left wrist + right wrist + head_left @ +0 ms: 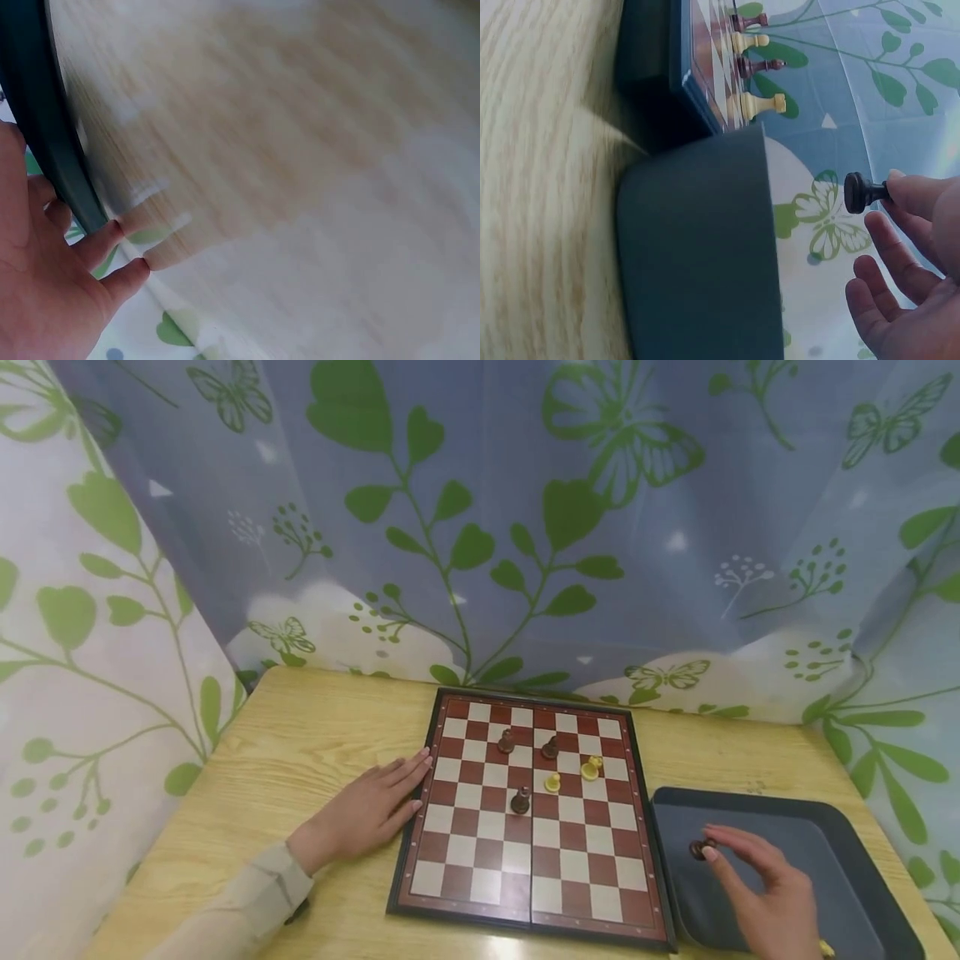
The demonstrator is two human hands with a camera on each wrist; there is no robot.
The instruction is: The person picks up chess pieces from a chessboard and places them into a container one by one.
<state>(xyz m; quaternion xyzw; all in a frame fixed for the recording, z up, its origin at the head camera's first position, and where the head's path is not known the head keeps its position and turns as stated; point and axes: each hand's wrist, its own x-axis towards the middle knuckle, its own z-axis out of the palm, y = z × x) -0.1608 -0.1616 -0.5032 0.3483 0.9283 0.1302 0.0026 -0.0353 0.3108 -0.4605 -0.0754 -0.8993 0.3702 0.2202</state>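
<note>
My right hand [780, 889] pinches a dark brown chess piece [859, 193] by its top, between thumb and index finger, base facing outward. It holds the piece above the dark tray [817, 814]. At the chessboard's [480, 860] left edge, my left hand [367, 810] touches the rim with extended fingers and grips nothing. Three dark pieces stand on the board: one at the upper left [506, 741], one at the upper right [551, 747], and one near the middle [521, 800]. Right of centre are a yellow pawn [552, 782] and a yellow rook [592, 767].
The raised tray wall [705, 247] stands against the board's right side. A yellow piece [826, 948] shows partly behind the right hand. The wooden table [322, 727] extends left of the board, and a leaf-patterned curtain [480, 610] hangs along its back edge.
</note>
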